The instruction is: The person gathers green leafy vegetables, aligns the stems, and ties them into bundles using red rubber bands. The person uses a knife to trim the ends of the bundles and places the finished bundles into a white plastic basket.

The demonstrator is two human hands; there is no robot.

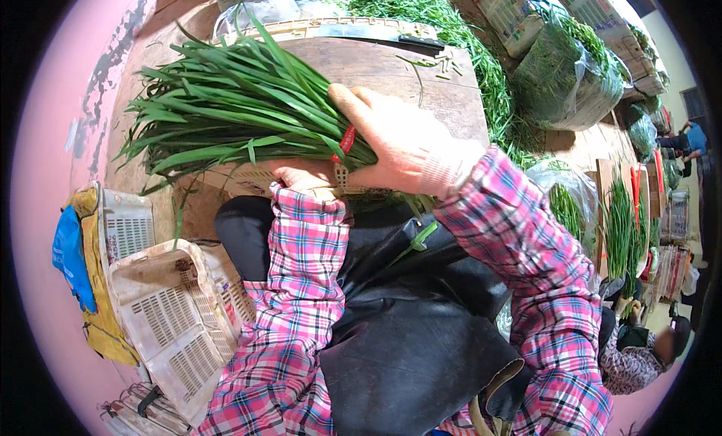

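A large bunch of garlic chives [237, 106] lies across in front of me, its leaf tips fanned to the left. A red printed band [345, 144] wraps it near the stem end. My gloved right hand [397, 134] grips that end from the right, thumb and fingers around the bunch just beside the band. Below the bunch is my gloved left hand [307, 174], close against its underside; its fingers are hidden by the leaves. Behind the bunch is a wooden board [366, 64] with a black-handled knife [420, 41] along its far edge.
Cut stem bits [448, 66] lie on the board. Loose greens [479, 81] are heaped beyond it. Plastic crates [169, 317] stand at my left by the pink wall [51, 137]. A bagged bundle of greens [564, 81] is at the far right. Another person [634, 357] sits at the right edge.
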